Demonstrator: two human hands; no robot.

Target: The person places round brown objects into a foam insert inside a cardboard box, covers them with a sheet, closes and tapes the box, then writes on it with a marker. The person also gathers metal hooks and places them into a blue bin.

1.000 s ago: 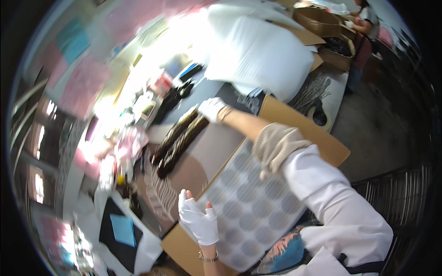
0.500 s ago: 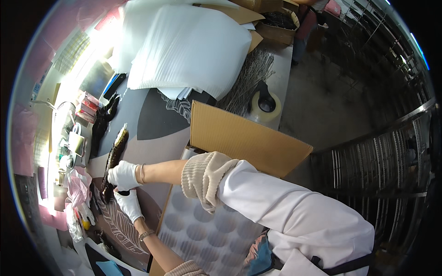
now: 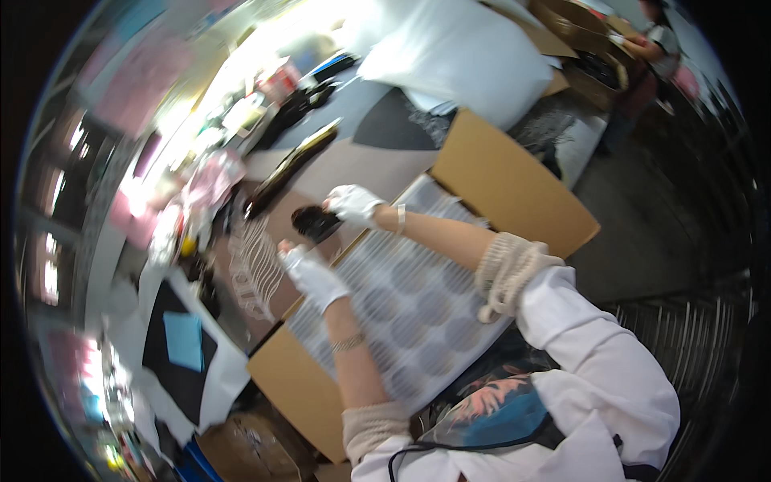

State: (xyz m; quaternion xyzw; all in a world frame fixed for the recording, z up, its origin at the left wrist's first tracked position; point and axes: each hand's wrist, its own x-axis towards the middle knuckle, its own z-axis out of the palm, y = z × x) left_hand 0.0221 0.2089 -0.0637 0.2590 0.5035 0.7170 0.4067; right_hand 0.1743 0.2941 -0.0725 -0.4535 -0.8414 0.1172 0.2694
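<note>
Small dark object now held at frame centre

The dark object (image 3: 315,222) is gripped by right hand (image 3: 353,204) fingers; the left hand (image 3: 315,275), fingers loosely spread, has been raised from the bench onto the spotted sheet (image 3: 409,309).

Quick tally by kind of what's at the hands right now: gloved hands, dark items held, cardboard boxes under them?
Gloved hands: 2, left hand and right hand
Dark item at the right hand: 1
Open cardboard box with dotted sheet: 1
Total: 4

Open brown cardboard box (image 3: 514,181) centre; another (image 3: 574,28) top right.
</note>
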